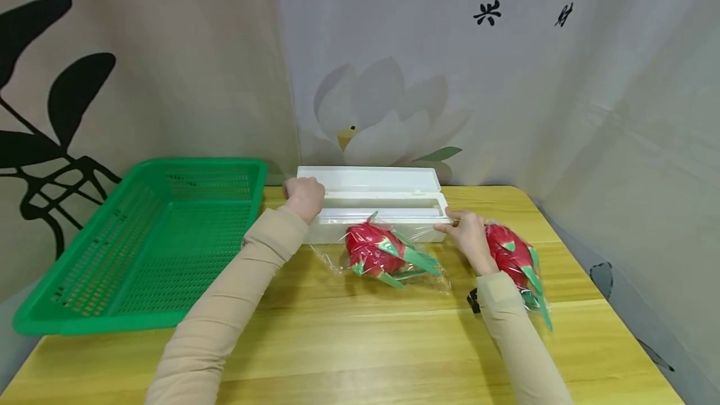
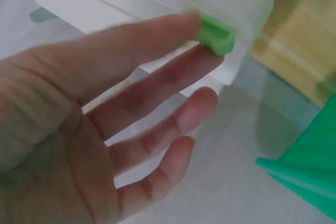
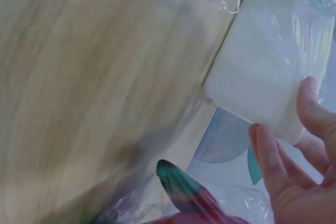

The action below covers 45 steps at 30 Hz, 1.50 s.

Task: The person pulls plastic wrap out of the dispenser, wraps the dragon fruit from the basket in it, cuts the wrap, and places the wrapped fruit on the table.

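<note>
A white cling film dispenser box stands at the back of the table with its lid raised. At its left end my left hand pinches a small green slider between thumb and index finger, the other fingers spread. My right hand holds the box's right end, thumb at the upper edge and fingertips against the end face. Just in front of the box lies a red dragon fruit with green tips, with clear film around it. Beside my right wrist is a second dragon fruit in clear film.
A green perforated basket stands on the left side of the wooden table. Behind the table hangs a pale curtain with printed flowers and characters. A small black object shows by the right wrist.
</note>
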Each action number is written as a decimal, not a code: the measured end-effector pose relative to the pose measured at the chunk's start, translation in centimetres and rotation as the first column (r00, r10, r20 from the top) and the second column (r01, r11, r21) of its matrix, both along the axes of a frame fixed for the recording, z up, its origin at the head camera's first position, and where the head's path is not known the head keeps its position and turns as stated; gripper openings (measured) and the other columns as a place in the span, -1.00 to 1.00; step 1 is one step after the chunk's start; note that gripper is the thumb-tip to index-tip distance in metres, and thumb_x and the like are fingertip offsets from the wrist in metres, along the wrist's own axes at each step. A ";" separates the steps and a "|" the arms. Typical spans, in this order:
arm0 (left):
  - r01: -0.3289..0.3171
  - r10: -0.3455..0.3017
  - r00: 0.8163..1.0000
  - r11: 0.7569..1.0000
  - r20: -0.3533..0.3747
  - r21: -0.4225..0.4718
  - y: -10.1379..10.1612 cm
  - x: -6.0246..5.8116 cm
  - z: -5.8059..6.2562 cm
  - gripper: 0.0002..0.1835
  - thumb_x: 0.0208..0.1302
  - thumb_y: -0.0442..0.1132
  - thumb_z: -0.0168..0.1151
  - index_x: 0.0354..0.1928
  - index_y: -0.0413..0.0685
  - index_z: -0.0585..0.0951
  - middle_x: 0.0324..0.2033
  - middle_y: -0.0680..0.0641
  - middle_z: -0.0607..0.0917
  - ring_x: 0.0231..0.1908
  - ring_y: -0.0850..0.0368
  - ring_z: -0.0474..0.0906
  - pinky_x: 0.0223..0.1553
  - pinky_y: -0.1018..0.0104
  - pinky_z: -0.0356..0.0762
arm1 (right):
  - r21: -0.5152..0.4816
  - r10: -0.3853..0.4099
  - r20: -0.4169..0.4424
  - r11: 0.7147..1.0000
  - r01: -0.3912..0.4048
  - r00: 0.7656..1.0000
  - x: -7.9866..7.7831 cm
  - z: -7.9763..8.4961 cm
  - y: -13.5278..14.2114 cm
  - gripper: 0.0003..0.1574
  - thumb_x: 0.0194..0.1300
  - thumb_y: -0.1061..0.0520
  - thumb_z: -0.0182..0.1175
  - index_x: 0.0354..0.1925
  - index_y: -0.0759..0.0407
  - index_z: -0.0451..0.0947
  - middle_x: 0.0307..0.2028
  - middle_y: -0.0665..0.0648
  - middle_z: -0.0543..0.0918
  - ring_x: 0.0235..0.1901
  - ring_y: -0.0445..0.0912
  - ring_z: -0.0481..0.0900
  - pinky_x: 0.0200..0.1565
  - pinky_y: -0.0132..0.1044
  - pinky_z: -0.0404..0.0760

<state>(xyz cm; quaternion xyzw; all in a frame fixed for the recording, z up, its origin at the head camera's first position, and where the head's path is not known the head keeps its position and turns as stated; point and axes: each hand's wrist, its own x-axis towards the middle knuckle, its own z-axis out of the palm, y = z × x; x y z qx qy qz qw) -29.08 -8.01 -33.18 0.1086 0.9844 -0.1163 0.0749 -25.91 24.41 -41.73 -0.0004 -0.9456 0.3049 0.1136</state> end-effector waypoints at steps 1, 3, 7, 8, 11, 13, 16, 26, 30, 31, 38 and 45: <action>0.016 -0.016 1.000 1.000 0.004 0.012 -0.1 0.0 0.0 -0.79 0.33 -0.32 0.04 -0.15 -0.12 0.66 -0.16 -0.12 0.71 -0.27 0.01 0.61 -0.35 0.16 0.53 | 0.001 0.000 0.004 1.000 0.000 1.000 0.0 0.1 0.0 -0.34 0.12 0.07 0.36 0.13 0.38 0.48 0.09 0.36 0.56 -0.38 -0.01 0.58 -0.52 -0.43 0.40; 0.061 -0.062 0.998 0.998 0.011 0.032 -0.5 -0.1 -0.2 -0.82 0.24 -0.35 0.16 -0.14 -0.13 0.66 -0.13 -0.14 0.70 -0.20 -0.04 0.64 -0.32 0.14 0.57 | 0.001 0.001 0.007 1.000 -0.001 1.000 0.0 0.3 0.0 -0.34 0.13 0.08 0.36 0.13 0.39 0.48 0.08 0.37 0.56 -0.40 -0.01 0.56 -0.53 -0.42 0.39; 0.150 -0.150 0.989 0.986 -0.001 0.067 -1.4 -0.5 -0.9 -0.73 -0.11 -0.35 0.50 -0.28 -0.14 0.67 -0.18 -0.15 0.70 -0.17 -0.12 0.65 -0.26 0.06 0.65 | 0.011 0.013 0.011 1.000 -0.013 1.000 -0.1 0.5 0.0 -0.33 0.12 0.07 0.37 0.13 0.39 0.48 0.07 0.37 0.56 -0.46 -0.05 0.52 -0.54 -0.42 0.37; 0.167 -0.167 0.986 0.983 -0.015 0.077 -1.6 -0.5 -1.1 -0.69 -0.22 -0.34 0.57 -0.34 -0.14 0.68 -0.20 -0.15 0.71 -0.18 -0.14 0.65 -0.26 0.04 0.66 | 0.014 0.016 0.010 1.000 -0.016 1.000 -0.1 0.5 0.0 -0.33 0.12 0.07 0.37 0.12 0.39 0.48 0.07 0.37 0.57 -0.48 -0.06 0.51 -0.55 -0.42 0.36; 0.217 -0.212 0.976 0.971 -0.057 0.102 -2.2 -0.6 -1.4 -0.72 -0.32 -0.30 0.62 -0.54 -0.11 0.66 -0.30 -0.15 0.71 -0.24 -0.15 0.66 -0.29 0.02 0.66 | 0.035 0.021 0.004 0.999 -0.021 1.000 -0.2 0.6 0.0 -0.34 0.12 0.08 0.37 0.12 0.41 0.48 0.05 0.39 0.58 -0.53 -0.06 0.46 -0.56 -0.38 0.35; 0.242 -0.234 0.969 0.963 -0.079 0.120 -2.4 -0.6 -1.4 -0.76 -0.28 -0.32 0.59 -0.63 -0.09 0.63 -0.35 -0.14 0.70 -0.29 -0.14 0.66 -0.33 0.03 0.66 | 0.048 0.025 -0.002 0.999 -0.024 1.000 -0.2 0.6 -0.1 -0.34 0.12 0.09 0.37 0.11 0.42 0.48 0.06 0.41 0.57 -0.47 0.03 0.51 -0.48 -0.28 0.46; 0.276 -0.263 0.960 0.947 -0.100 0.162 -2.7 -0.2 -1.5 -0.80 -0.14 -0.42 0.46 -0.69 -0.07 0.60 -0.44 -0.12 0.69 -0.39 -0.07 0.64 -0.41 0.09 0.64 | 0.055 0.042 -0.023 0.998 -0.040 0.999 -0.1 0.5 -0.3 -0.37 0.11 0.10 0.38 0.09 0.40 0.51 0.12 0.46 0.52 -0.15 0.27 0.57 -0.10 0.01 0.56; 0.323 -0.319 0.946 0.908 -0.062 0.265 -2.7 1.5 -1.2 -0.85 0.04 -0.39 0.35 -0.56 -0.12 0.54 -0.54 -0.05 0.57 -0.47 0.08 0.48 -0.46 0.29 0.50 | 0.035 0.104 -0.153 0.994 -0.100 0.983 1.3 1.3 -1.2 -0.82 0.10 0.22 0.37 -0.34 0.37 0.71 -0.02 0.43 0.56 0.01 0.30 0.50 0.05 0.13 0.42; 0.328 -0.303 0.942 0.923 -0.146 0.200 -2.5 1.3 -2.4 -0.74 -0.13 -0.29 0.53 -0.39 -0.17 0.63 -0.35 -0.15 0.69 -0.27 -0.09 0.64 -0.30 0.08 0.66 | 0.033 0.107 -0.139 0.994 -0.104 0.985 1.7 1.7 -1.5 -0.83 0.12 0.24 0.34 -0.35 0.38 0.71 -0.08 0.40 0.58 -0.03 0.28 0.52 0.03 0.12 0.44; 0.331 -0.302 0.938 0.925 -0.170 0.185 -2.5 1.3 -2.7 -0.76 -0.14 -0.31 0.52 -0.41 -0.17 0.64 -0.37 -0.16 0.69 -0.29 -0.10 0.64 -0.32 0.08 0.66 | 0.033 0.108 -0.134 0.994 -0.105 0.985 1.7 1.8 -1.6 -0.83 0.13 0.24 0.34 -0.34 0.38 0.71 -0.09 0.39 0.59 -0.03 0.27 0.52 0.02 0.11 0.45; 0.355 -0.311 0.914 0.923 -0.260 0.147 -2.3 1.7 -3.0 -0.89 -0.05 -0.36 0.44 -0.53 -0.12 0.64 -0.49 -0.12 0.68 -0.44 -0.04 0.63 -0.46 0.12 0.64 | 0.009 0.119 -0.122 0.993 -0.118 0.985 2.3 2.2 -1.8 -0.84 0.14 0.24 0.33 -0.35 0.36 0.71 -0.12 0.36 0.62 -0.06 0.24 0.56 -0.03 0.06 0.49; 0.342 -0.302 0.940 0.824 -0.160 0.451 -2.1 2.7 -2.5 -0.81 0.06 -0.41 0.26 -0.65 -0.13 0.54 -0.65 -0.03 0.57 -0.58 0.16 0.43 -0.54 0.37 0.44 | -0.044 0.143 -0.100 0.988 -0.148 0.985 3.2 2.8 -2.0 -0.85 0.21 0.20 0.28 -0.32 0.29 0.70 -0.21 0.29 0.70 -0.19 0.10 0.64 -0.30 -0.29 0.58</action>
